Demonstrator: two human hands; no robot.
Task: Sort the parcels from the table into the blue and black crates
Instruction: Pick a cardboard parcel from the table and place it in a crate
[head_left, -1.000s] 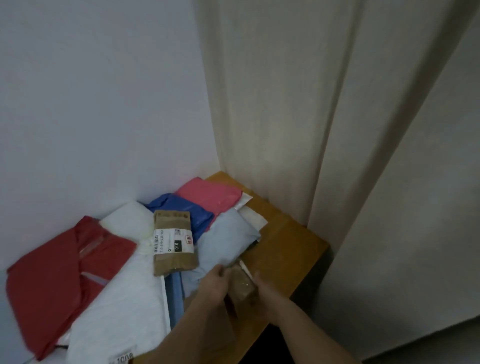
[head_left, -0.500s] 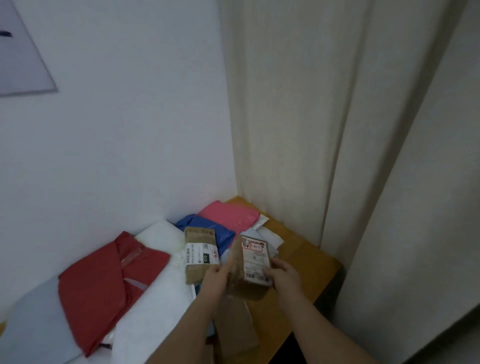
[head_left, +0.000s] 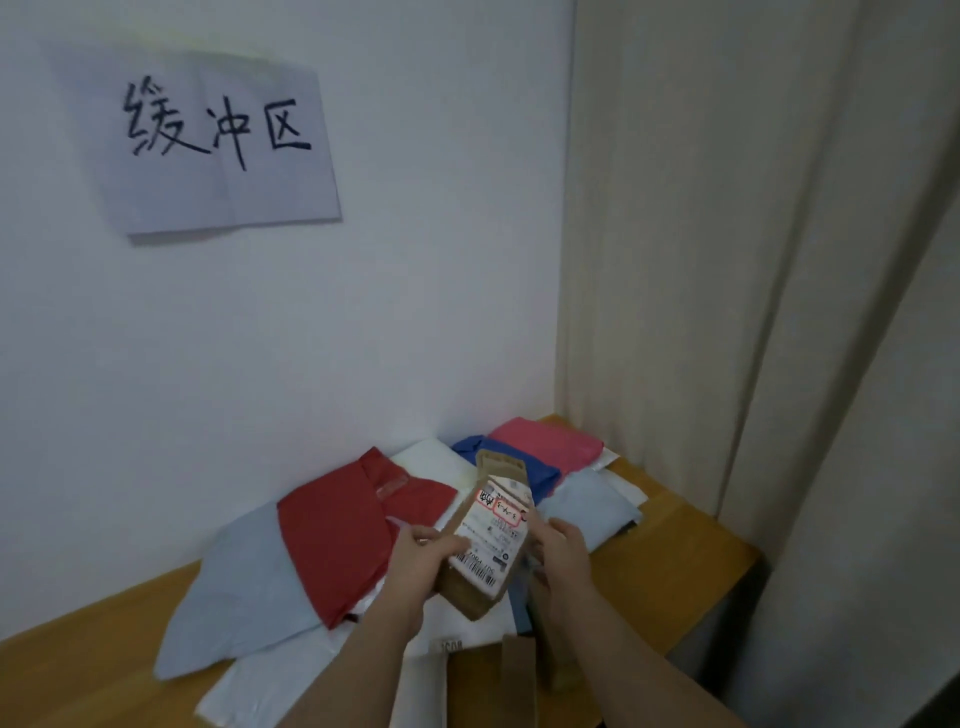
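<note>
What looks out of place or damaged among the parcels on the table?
Nothing looks damaged. The parcels lie in a loose overlapping heap on the table, and both hands, left hand and right hand, hold a brown parcel tilted.

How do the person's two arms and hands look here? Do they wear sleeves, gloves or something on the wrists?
Both forearms enter from the bottom edge and are bare as far as the frame shows: no sleeve is visible. The left hand and the right hand wear no gloves. No watch, bracelet or ring can be seen, though the picture is somewhat blurred, so small items could be missed.
</note>
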